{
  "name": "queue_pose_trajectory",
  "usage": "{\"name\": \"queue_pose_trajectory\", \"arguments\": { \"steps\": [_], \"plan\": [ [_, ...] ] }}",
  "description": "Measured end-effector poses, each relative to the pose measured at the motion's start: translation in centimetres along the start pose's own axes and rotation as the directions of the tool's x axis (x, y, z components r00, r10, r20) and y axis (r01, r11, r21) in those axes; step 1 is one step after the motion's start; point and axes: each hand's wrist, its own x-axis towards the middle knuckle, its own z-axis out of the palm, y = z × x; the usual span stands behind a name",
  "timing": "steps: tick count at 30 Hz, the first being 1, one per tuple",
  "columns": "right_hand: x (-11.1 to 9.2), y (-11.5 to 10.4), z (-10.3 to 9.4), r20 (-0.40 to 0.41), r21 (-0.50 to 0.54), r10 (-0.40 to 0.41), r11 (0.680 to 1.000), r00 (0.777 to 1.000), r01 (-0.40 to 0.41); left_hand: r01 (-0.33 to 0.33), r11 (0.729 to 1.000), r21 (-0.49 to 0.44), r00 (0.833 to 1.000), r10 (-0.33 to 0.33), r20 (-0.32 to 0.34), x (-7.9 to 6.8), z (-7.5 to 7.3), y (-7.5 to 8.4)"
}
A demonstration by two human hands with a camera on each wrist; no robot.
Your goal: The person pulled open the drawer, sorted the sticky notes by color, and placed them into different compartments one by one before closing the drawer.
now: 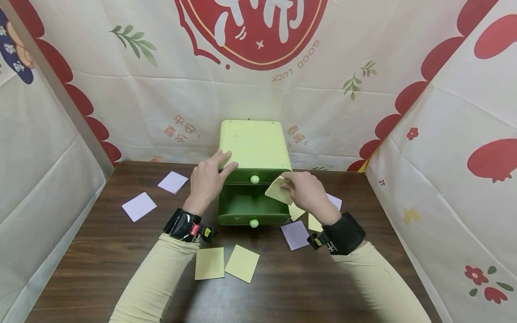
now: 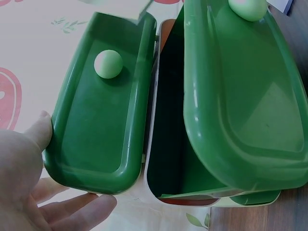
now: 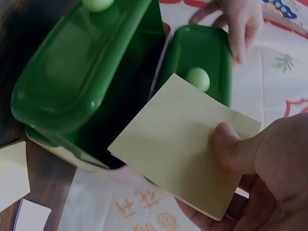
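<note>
A small two-drawer box (image 1: 254, 141), light green on top with dark green drawers, stands at the back of the table. Its lower drawer (image 1: 253, 219) is pulled out, while the upper drawer (image 2: 96, 125) is closed. My right hand (image 1: 308, 190) pinches a yellow sticky note pad (image 3: 185, 149) between thumb and fingers, over the right side of the lower drawer. With relaxed fingers, my left hand (image 1: 208, 179) rests against the box's upper left front corner. In the left wrist view its thumb and fingers lie about the end of the upper drawer.
Two yellow pads (image 1: 209, 263) lie on the table (image 1: 282, 287) in front of the box. Lilac pads (image 1: 139, 207) lie at the left. A purple pad (image 1: 295, 235) and more yellow pads (image 1: 296, 211) lie beneath the right hand. Printed cloth walls (image 1: 181, 103) surround the table.
</note>
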Motion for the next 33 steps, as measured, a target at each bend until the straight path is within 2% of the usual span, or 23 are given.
{"name": "queue_pose_trajectory", "arguments": {
  "steps": [9, 17, 22, 33],
  "plan": [
    [0.5, -1.8, 1.8, 0.097, -0.044, -0.076, 0.996, 0.992, 0.081, -0.002, 1.0, 0.002, 1.0, 0.002, -0.006, -0.1, 0.0, 0.1],
    [1.0, -2.1, 3.6, 0.056, -0.038, -0.117, 0.992, 0.992, 0.119, -0.001, 1.0, 0.003, 1.0, 0.001, 0.0, -0.1, 0.0, 0.1],
    [1.3, -2.3, 4.4, 0.084, -0.048, -0.121, 0.991, 0.989, 0.125, 0.006, 1.0, 0.004, 1.0, -0.006, 0.0, -0.1, -0.1, 0.2],
    [1.6, -2.2, 6.3, 0.171, -0.152, -0.088, 0.982, 0.981, 0.114, 0.012, 1.0, 0.009, 1.0, -0.012, 0.008, -0.2, -0.1, 0.3]
  ]
}}
